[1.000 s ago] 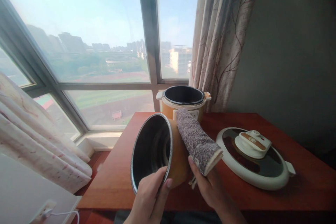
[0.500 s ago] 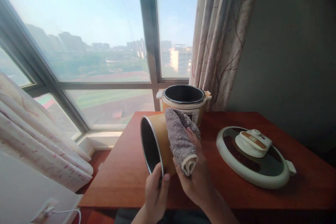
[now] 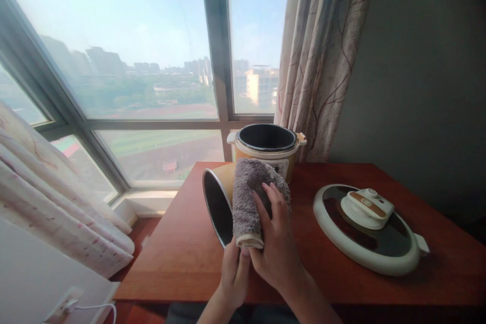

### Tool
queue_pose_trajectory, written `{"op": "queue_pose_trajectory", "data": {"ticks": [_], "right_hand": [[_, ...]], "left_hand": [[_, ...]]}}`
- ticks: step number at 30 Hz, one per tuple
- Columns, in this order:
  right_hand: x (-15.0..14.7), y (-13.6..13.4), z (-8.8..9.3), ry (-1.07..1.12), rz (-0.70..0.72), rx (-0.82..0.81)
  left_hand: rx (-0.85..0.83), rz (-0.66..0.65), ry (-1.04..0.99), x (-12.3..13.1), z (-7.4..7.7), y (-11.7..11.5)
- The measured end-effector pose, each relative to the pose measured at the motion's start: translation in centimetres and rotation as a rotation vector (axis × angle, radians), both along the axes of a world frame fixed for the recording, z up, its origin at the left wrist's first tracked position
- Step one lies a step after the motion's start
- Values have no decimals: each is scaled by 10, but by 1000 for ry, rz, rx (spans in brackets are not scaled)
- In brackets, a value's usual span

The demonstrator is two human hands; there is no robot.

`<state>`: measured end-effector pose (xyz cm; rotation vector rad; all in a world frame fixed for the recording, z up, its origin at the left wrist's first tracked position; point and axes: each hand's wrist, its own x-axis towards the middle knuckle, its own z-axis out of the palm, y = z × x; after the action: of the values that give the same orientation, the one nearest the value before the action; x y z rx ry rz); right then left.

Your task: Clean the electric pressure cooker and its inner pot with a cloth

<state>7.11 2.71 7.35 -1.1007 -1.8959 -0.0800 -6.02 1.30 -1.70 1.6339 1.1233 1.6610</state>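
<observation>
My left hand grips the near rim of an orange inner pot, held on its side above the table with its dark mouth facing left. My right hand presses a folded grey towel over the pot's outer wall, fingers wrapped on the cloth. Behind them stands the cooker body, open and lidless.
The cooker's white and brown lid lies flat on the red-brown wooden table at the right. A patterned curtain hangs behind the cooker, beside a large window. Low at the left, a white socket with a cable.
The pot has turned so its mouth faces more to the left. The towel went from standing beside the pot to lying draped over its wall, with my right hand on top.
</observation>
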Motion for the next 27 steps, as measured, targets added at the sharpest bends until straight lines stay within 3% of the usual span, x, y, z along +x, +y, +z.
{"op": "queue_pose_trajectory", "data": {"ticks": [3,6,9,13,16,20,27], "right_hand": [[-1,5,4,-51,-19,19],[-4,16,15,-81,-20,31],[-8,33,38,-106,16,-18],[-15,58,72,-166,78,-128],[-20,71,86,-216,129,-175],[-21,71,79,-209,153,-150],[-5,39,48,-180,253,-54]], "left_hand": [[-25,9,61,-1,1,0],[-12,-65,121,1,6,0],[67,-103,186,2,6,-2],[162,-45,304,2,-4,-9],[145,-17,311,3,-9,-10],[64,-13,215,6,-6,-6],[-62,-16,67,3,11,1]]}}
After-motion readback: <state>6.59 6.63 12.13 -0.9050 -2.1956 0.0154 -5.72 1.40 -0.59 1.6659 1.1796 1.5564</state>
